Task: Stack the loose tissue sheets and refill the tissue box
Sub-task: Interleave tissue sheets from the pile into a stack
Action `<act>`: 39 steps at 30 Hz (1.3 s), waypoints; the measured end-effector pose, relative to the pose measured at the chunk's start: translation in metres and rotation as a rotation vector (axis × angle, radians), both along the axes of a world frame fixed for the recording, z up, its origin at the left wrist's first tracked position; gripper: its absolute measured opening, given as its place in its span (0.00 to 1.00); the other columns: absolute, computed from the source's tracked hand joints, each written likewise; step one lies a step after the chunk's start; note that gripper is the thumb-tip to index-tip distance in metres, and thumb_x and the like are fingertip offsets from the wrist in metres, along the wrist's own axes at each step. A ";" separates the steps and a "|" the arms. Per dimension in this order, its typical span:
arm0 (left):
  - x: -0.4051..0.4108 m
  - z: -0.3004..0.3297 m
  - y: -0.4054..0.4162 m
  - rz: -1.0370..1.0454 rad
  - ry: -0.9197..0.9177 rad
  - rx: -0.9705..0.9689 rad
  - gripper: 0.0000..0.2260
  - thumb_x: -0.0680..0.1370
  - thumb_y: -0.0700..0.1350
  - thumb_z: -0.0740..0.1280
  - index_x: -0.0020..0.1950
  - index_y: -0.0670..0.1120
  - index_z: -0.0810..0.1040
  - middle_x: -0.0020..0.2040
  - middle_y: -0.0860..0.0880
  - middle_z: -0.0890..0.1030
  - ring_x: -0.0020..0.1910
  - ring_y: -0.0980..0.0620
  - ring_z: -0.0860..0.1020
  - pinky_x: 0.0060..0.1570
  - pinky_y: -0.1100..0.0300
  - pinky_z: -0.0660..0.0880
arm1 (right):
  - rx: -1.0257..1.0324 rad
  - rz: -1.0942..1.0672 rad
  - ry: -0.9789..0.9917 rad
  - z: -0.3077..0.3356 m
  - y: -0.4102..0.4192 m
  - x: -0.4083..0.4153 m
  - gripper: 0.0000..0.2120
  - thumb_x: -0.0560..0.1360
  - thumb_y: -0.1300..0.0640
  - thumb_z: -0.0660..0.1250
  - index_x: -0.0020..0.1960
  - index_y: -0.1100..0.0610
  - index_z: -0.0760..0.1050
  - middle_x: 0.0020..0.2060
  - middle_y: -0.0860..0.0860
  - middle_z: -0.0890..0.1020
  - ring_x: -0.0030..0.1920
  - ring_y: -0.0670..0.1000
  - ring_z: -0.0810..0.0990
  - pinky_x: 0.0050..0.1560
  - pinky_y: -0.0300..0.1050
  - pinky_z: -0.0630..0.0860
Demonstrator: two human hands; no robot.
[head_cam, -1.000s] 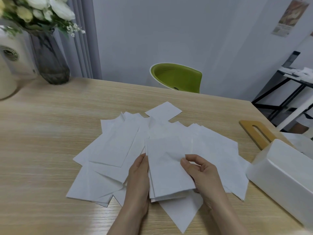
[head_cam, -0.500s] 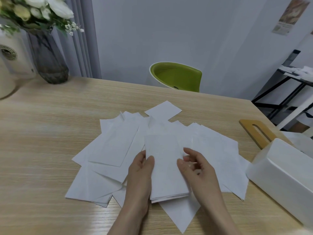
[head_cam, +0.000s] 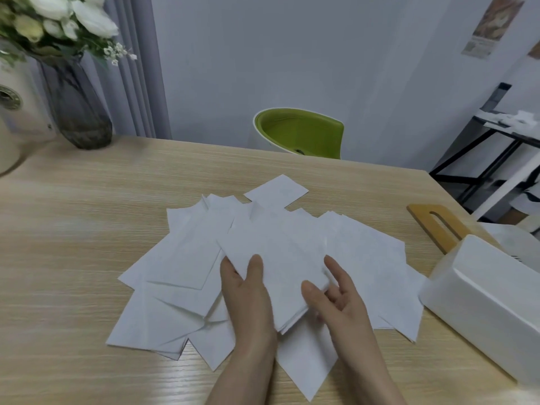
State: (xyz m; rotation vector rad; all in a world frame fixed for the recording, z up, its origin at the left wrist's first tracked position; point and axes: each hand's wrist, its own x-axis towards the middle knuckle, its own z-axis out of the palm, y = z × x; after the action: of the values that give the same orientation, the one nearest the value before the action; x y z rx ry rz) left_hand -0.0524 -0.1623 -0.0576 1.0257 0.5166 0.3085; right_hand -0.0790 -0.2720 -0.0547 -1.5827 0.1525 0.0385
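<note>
1. A person's left hand (head_cam: 248,299) and right hand (head_cam: 340,299) hold a small stack of tissues (head_cam: 277,273) at the centre of the frame, just above the loose sheets (head_cam: 175,276) fanned across the wooden table (head_cam: 73,214).
2. The left thumb lies on top of the stack with fingers tucked beneath its left edge, pinching it; the right hand's thumb presses the stack's right edge while its fingers sit slightly spread (whether they curl under the paper cannot be told).
3. The white tissue box (head_cam: 482,302) waits at the right edge of the frame, its wooden lid (head_cam: 435,226) lying off beside it, further up.
4. Most sheets remain ungathered, so the stacking looks early.
5. The risk: thin sheets could slide out of line or crumple if squeezed unevenly, and a crooked stack would likely snag going into the box.
</note>
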 end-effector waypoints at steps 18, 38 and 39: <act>-0.009 0.006 0.012 -0.259 0.020 0.010 0.20 0.79 0.39 0.65 0.70 0.53 0.70 0.60 0.51 0.79 0.41 0.49 0.85 0.27 0.56 0.79 | -0.080 0.015 -0.084 0.009 -0.027 0.014 0.32 0.78 0.58 0.65 0.74 0.36 0.54 0.66 0.29 0.62 0.60 0.22 0.58 0.60 0.28 0.60; 0.023 0.043 -0.100 -0.739 -0.207 0.287 0.11 0.76 0.36 0.67 0.53 0.49 0.84 0.47 0.51 0.82 0.33 0.56 0.79 0.32 0.60 0.77 | -0.261 -0.459 -0.181 0.057 -0.144 -0.032 0.09 0.73 0.61 0.71 0.42 0.48 0.84 0.41 0.40 0.84 0.37 0.36 0.76 0.43 0.34 0.70; 0.026 0.046 -0.113 -0.779 -0.227 0.350 0.11 0.76 0.38 0.68 0.53 0.50 0.84 0.43 0.53 0.80 0.31 0.57 0.76 0.30 0.63 0.74 | -0.281 -0.505 -0.187 0.060 -0.155 -0.034 0.09 0.73 0.60 0.71 0.42 0.46 0.84 0.43 0.39 0.84 0.41 0.37 0.77 0.44 0.36 0.70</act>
State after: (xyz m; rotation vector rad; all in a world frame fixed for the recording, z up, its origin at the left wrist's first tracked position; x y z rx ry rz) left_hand -0.0261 -0.2749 -0.0117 1.4273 -0.1700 -0.1889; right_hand -0.1134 -0.4269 0.0049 -1.7753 0.4203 -0.5431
